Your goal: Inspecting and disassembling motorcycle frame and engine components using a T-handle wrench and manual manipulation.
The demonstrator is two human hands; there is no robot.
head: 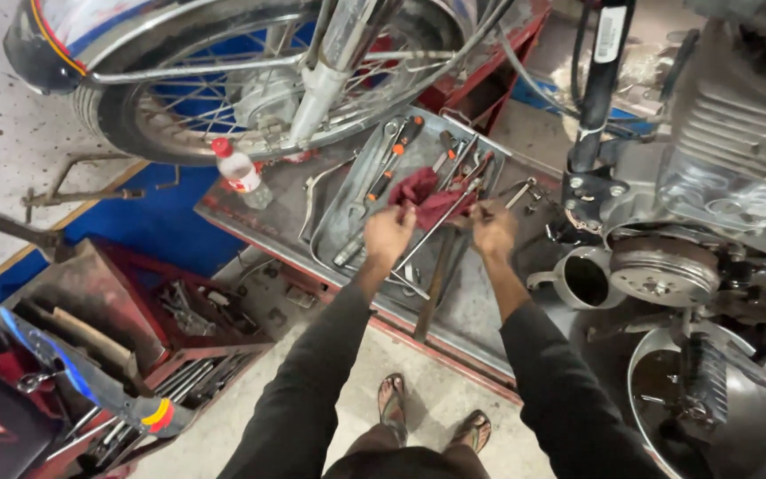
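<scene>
Tool tray [347,191] crowded with wrenches, red rag [425,197]; wheel [250,80] blocks behind, engine [720,168] right, bare metal platform [480,310] free near the feet.

The fingers of both the left hand [389,232] and the right hand [494,229] curl away from the camera, so what they pinch cannot be told. The red rag [427,197] covers part of the tools in the metal tray [347,200]. The motorcycle wheel [250,75] is cut off by the far edge, the engine [738,133] by the right edge. The steel basin [746,426] runs off the near right corner. Small parts in the red toolbox [197,310] are too blurred to name.
</scene>
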